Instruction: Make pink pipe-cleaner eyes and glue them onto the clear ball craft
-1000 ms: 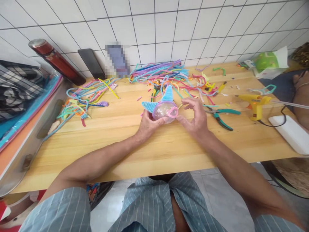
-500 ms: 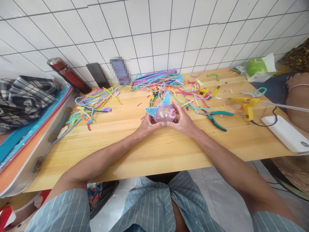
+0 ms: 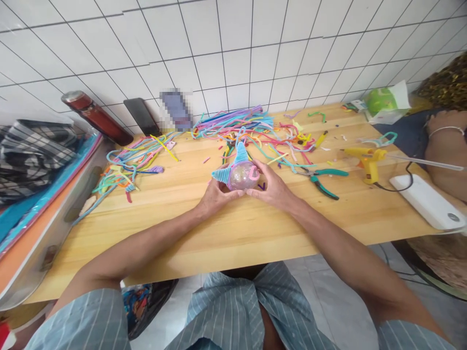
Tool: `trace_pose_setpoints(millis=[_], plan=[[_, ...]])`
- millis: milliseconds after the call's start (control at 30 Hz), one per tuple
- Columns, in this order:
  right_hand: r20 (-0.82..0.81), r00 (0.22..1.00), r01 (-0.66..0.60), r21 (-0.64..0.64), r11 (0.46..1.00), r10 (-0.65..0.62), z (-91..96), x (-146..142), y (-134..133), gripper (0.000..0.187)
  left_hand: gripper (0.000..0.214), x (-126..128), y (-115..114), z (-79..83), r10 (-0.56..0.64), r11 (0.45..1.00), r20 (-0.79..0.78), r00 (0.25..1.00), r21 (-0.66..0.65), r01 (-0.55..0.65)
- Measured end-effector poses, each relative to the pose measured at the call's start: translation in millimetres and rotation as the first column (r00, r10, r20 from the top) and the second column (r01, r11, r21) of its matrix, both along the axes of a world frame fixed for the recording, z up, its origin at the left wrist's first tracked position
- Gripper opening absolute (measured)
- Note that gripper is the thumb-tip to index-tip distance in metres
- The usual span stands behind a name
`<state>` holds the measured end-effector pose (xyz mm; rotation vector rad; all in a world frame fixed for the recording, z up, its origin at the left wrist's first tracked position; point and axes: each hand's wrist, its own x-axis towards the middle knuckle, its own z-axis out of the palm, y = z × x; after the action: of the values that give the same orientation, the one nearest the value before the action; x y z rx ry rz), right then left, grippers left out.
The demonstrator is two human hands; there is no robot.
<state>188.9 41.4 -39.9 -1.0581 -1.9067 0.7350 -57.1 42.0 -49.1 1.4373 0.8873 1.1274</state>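
Observation:
Between both hands is a clear glittery ball with a purple band, a small pink loop on its right side and two blue ear-like cones wound from pipe cleaners. My left hand is closed around its lower left. On the right, my right hand grips the other side, thumb at the near edge. The thumbs almost meet in front. Fingers behind the ball are partly hidden. Just beyond it lies a heap of coloured pipe cleaners.
Teal-handled pliers, a yellow glue gun and a white power bank lie to the right. More pipe cleaners, a red flask and a plastic bin are at left. Another person's arm rests at far right.
The whole view has shifted slightly, so the table things appear a little further left. Both hands keep their hold on the ball, which seems slightly turned.

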Motion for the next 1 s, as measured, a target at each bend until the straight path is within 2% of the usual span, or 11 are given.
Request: trace_pose_setpoints(millis=[100, 233, 300, 400, 467, 533, 600, 700, 833, 1000], plan=[[-0.018, 0.999, 0.036, 0.029, 0.999, -0.036, 6.4, 4.3, -2.2, 0.098, 0.128, -6.5, -1.7, -8.3, 0.044, 0.999, -0.004, 0.999, 0.031, -0.044], [-0.161, 0.974, 0.173, 0.093, 0.98, -0.157, 11.8, 16.7, 0.9, 0.081, 0.122, -24.6, -3.5, -7.2, 0.081, 0.996, -0.096, 0.992, 0.039, -0.077], [-0.214, 0.949, 0.255, 0.086, 0.963, -0.233, 11.2, 23.8, 4.0, 0.07, 0.106, -38.6, -3.5, 1.8, 0.076, 0.996, -0.17, 0.983, 0.063, -0.066], [-0.275, 0.908, 0.35, 0.081, 0.933, -0.317, 8.4, 31.1, 8.3, 0.056, 0.056, -65.0, -1.2, 20.0, 0.077, 0.992, -0.298, 0.951, 0.122, -0.041], [-0.304, 0.897, 0.358, 0.079, 0.93, -0.319, 7.4, 33.1, 10.0, 0.051, 0.041, -84.1, 1.9, 28.8, 0.194, 0.978, -0.287, 0.938, 0.132, -0.161], [-0.331, 0.887, 0.367, 0.077, 0.927, -0.323, 7.5, 33.5, 10.6, 0.049, 0.037, -101.0, 5.3, 31.4, 0.35, 0.931, -0.275, 0.895, 0.204, -0.302], [-0.349, 0.879, 0.373, 0.074, 0.925, -0.327, 8.0, 33.4, 10.7, 0.048, 0.035, -112.4, 7.9, 28.4, 0.45, 0.889, -0.275, 0.85, 0.23, -0.397], [-0.334, 0.882, 0.373, 0.06, 0.926, -0.333, 8.1, 33.4, 11.4, 0.043, 0.038, -117.8, 8.7, 19.3, 0.517, 0.855, -0.326, 0.791, 0.232, -0.463], [-0.287, 0.884, 0.39, 0.023, 0.92, -0.368, 6.0, 34.0, 14.2, 0.043, 0.056, -114.8, 5.3, 10.1, 0.487, 0.873, -0.431, 0.76, 0.275, -0.403], [-0.246, 0.879, 0.426, 0.022, 0.904, -0.409, -0.8, 35.1, 22.6, 0.042, 0.041, -115.1, 6.4, 5.4, 0.442, 0.881, -0.516, 0.734, 0.405, -0.246]])
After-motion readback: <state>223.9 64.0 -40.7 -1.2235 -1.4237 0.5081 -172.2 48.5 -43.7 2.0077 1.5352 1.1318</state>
